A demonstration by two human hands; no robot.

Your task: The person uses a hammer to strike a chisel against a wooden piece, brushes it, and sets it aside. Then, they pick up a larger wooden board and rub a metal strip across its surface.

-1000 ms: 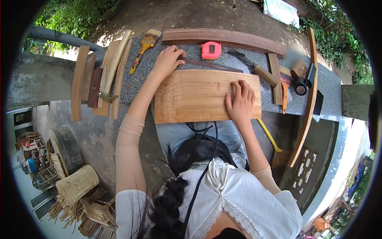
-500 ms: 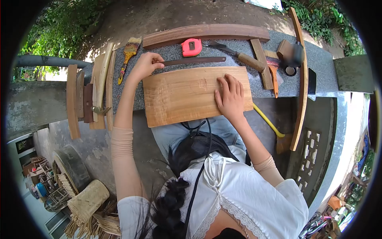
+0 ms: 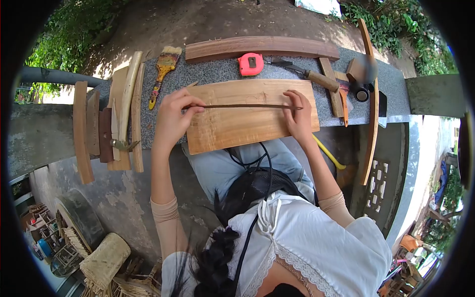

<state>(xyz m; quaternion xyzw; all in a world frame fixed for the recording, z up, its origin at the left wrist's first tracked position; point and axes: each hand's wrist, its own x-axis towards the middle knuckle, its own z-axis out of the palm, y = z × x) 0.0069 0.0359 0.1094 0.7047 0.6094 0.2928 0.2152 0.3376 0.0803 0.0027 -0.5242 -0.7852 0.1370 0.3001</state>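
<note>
Over a wide, tan wooden board (image 3: pixel 250 129), my left hand (image 3: pixel 174 113) and right hand (image 3: pixel 300 120) pinch opposite ends of a thin, dark strip (image 3: pixel 242 105). Uneven grip could let it twist, scratching the wood.

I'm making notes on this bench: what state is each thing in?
Dark strip: held by both ends above the board
Left hand: pinching one end
Right hand: gripping the other end
Wooden board: in one piece
Pink tape measure: no tape visibly out
Wooden-handled blade: unsheathed, lying down
Yellow-handled brush: bristles uncovered
</note>
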